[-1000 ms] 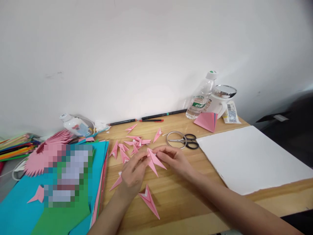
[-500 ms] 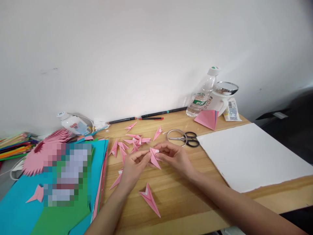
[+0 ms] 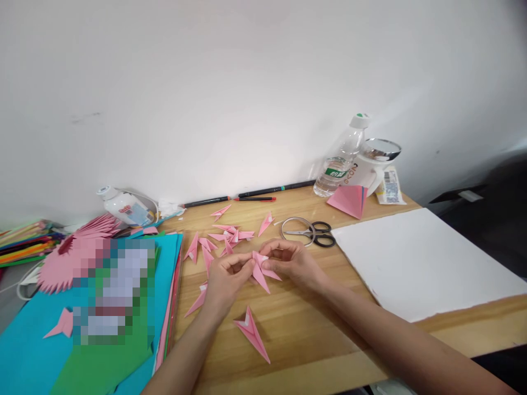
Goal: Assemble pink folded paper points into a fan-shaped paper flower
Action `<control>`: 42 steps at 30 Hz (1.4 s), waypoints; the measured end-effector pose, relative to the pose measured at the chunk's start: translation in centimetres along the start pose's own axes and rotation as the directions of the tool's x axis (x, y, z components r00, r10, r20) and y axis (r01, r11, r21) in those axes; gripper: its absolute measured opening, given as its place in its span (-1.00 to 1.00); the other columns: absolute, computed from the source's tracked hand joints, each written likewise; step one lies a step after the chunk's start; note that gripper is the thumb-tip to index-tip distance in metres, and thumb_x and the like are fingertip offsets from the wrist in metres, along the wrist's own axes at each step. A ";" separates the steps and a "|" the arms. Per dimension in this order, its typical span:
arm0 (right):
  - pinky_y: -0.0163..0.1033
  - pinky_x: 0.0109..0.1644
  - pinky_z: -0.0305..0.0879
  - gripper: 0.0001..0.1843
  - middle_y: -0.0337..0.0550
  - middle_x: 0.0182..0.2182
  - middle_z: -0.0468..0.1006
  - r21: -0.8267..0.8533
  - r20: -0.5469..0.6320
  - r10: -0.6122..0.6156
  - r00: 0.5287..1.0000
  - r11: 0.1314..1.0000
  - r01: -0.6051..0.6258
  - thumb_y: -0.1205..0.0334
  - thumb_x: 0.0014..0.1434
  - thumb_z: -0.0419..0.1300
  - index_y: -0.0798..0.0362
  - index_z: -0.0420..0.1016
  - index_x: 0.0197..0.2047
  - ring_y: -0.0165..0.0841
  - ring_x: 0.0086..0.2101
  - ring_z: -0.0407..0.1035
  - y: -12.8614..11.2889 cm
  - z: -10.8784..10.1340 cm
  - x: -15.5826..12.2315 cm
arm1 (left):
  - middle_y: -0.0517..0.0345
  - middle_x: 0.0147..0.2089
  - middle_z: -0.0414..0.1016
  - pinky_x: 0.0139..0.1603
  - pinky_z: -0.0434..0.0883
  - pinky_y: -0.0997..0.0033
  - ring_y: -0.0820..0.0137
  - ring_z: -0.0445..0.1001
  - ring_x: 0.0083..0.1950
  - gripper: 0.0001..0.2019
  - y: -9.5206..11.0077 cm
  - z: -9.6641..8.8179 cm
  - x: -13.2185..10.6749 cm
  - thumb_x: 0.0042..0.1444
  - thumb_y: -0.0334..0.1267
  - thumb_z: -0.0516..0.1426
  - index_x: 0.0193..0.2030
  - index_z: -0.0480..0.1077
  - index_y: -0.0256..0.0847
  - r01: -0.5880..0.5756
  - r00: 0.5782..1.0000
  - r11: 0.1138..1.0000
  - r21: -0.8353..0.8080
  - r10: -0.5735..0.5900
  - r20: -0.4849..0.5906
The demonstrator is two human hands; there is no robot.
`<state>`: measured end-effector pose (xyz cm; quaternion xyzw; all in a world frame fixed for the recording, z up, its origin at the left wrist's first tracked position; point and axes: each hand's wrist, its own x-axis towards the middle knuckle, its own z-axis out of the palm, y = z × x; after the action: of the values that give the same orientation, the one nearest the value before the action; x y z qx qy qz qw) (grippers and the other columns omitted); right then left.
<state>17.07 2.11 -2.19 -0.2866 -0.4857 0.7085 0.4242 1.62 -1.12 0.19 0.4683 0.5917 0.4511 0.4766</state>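
Note:
Both hands meet over the middle of the wooden table (image 3: 313, 340). My left hand (image 3: 225, 280) and my right hand (image 3: 290, 263) pinch a small folded pink paper piece (image 3: 262, 271) between their fingertips, its two points hanging down toward me. Another folded pink piece (image 3: 252, 332) lies on the wood just in front of my left wrist. Several more pink pieces (image 3: 224, 238) are scattered behind the hands.
A stack of blue and green paper sheets (image 3: 49, 351) lies at the left, with a pink fan-like paper shape (image 3: 61, 263) and coloured pencils (image 3: 24, 247) beyond. Scissors (image 3: 313, 235), a water bottle (image 3: 340, 162), a white cup (image 3: 370, 164), pens (image 3: 255, 195) and a white sheet (image 3: 415, 260) stand at the right.
The hands have drawn closer together on the pink piece and turned it slightly; its points shifted. The other pieces lie where they were.

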 end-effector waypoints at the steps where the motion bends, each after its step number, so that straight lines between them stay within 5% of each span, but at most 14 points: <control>1: -0.32 -0.28 0.27 -0.78 -0.24 -0.44 0.51 0.013 -0.005 0.020 1.000 1.000 -0.020 0.24 -0.16 0.38 0.09 0.50 -0.40 -0.45 -0.41 0.37 0.0 0.0 0.0 | 0.09 -0.43 0.60 -0.46 0.44 0.50 0.38 0.52 -0.46 -0.82 0.0 0.0 -0.1 -0.17 -0.29 0.24 -0.37 0.56 -0.30 0.007 1.000 1.000 0.003 -0.007 -0.012; 14: -0.32 -0.31 0.26 -0.77 -0.25 -0.47 0.49 0.024 -0.025 0.050 0.998 0.998 -0.049 0.24 -0.21 0.40 0.09 0.49 -0.44 -0.45 -0.43 0.35 0.4 0.0 0.0 | 0.10 -0.47 0.59 -0.53 0.42 0.54 0.42 0.50 -0.51 -0.85 0.4 0.5 -0.4 -0.22 -0.35 0.24 -0.43 0.55 -0.30 0.020 0.996 0.998 -0.054 -0.024 -0.087; 20: -0.29 -0.23 0.24 -0.84 -0.25 -0.42 0.47 0.021 0.067 -0.003 0.998 1.000 0.002 0.29 -0.16 0.38 0.08 0.46 -0.50 -0.44 -0.37 0.35 0.6 -0.6 0.1 | 0.08 -0.48 0.59 -0.54 0.43 0.51 0.40 0.50 -0.52 -0.83 0.4 0.4 -0.4 -0.22 -0.31 0.25 -0.41 0.54 -0.31 0.063 0.996 0.996 -0.064 -0.067 -0.061; 27: -0.28 -0.21 0.24 -0.84 -0.21 -0.36 0.50 0.092 0.111 0.054 0.992 0.994 -0.065 0.27 -0.15 0.37 0.09 0.47 -0.49 -0.43 -0.35 0.36 0.8 -0.8 0.3 | 0.08 -0.48 0.58 -0.46 0.44 0.49 0.38 0.51 -0.47 -0.84 0.3 0.7 -0.7 -0.21 -0.33 0.24 -0.41 0.53 -0.31 -0.014 0.994 0.999 -0.048 0.009 -0.110; 42: -0.40 -0.41 0.23 -0.74 -0.27 -0.50 0.49 0.114 -0.049 0.111 0.993 0.988 -0.105 0.25 -0.23 0.41 0.12 0.49 -0.42 -0.51 -0.50 0.33 1.3 0.0 0.2 | 0.14 -0.50 0.56 -0.46 0.42 0.53 0.44 0.48 -0.49 -0.84 0.6 1.0 -1.0 -0.22 -0.37 0.23 -0.40 0.51 -0.31 -0.022 0.987 0.998 -0.061 0.012 -0.163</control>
<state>16.55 2.11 -3.40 -0.3079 -0.4175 0.7482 0.4137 2.79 -1.94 0.81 0.4198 0.6101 0.5103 0.4372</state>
